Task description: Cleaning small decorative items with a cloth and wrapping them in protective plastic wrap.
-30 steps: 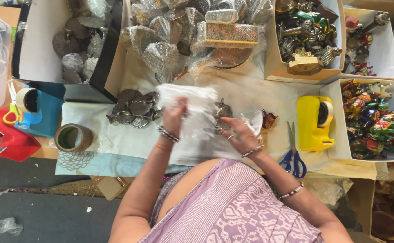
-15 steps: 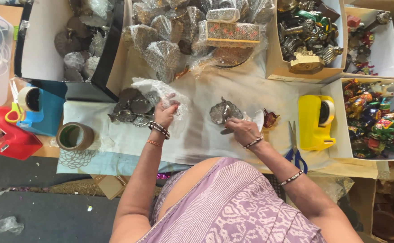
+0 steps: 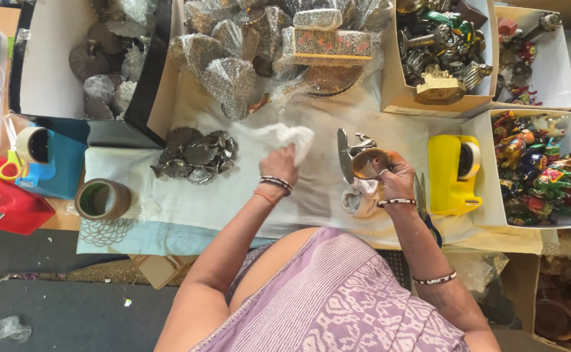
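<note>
My left hand (image 3: pixel 281 163) is closed on a crumpled piece of clear plastic wrap (image 3: pixel 287 135), held over the white cloth (image 3: pixel 246 195) on the table. My right hand (image 3: pixel 395 179) grips a small silver and brass metal ornament (image 3: pixel 360 158) with a round base facing up, together with a white rag (image 3: pixel 361 197) that hangs below it. A heap of unwrapped grey metal pieces (image 3: pixel 197 155) lies left of my left hand.
A yellow tape dispenser (image 3: pixel 453 173) stands right of my right hand, blue-handled scissors (image 3: pixel 424 202) beside it. Wrapped ornaments (image 3: pixel 233 58) and a decorated box (image 3: pixel 334 44) lie ahead. Boxes of painted figurines (image 3: pixel 533 166) are at right; a tape roll (image 3: pixel 102 199) and blue dispenser (image 3: pixel 51 160) at left.
My left hand moved right towards the middle, crumpling the plastic wrap. My right hand shifted right and turned the metal ornament so its round base faces up.
</note>
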